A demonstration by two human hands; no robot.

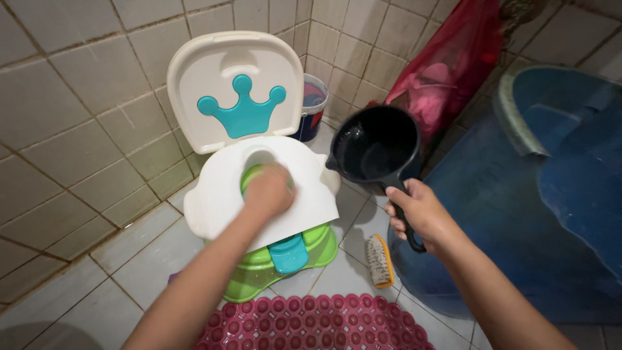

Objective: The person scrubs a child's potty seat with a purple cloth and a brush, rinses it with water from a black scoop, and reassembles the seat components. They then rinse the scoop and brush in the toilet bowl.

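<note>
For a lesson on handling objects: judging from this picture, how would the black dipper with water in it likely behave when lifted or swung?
The dipper looks like stiff plastic, so it should keep its shape. The right hand grips only the handle, so the bowl probably feels front-heavy. It is tilted toward the potty, so its water would likely spill if swung quickly.

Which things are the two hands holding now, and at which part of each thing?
The right hand holds the black water dipper by its handle. The left hand is inside the potty seat opening; whether it grips anything cannot be told.
</note>
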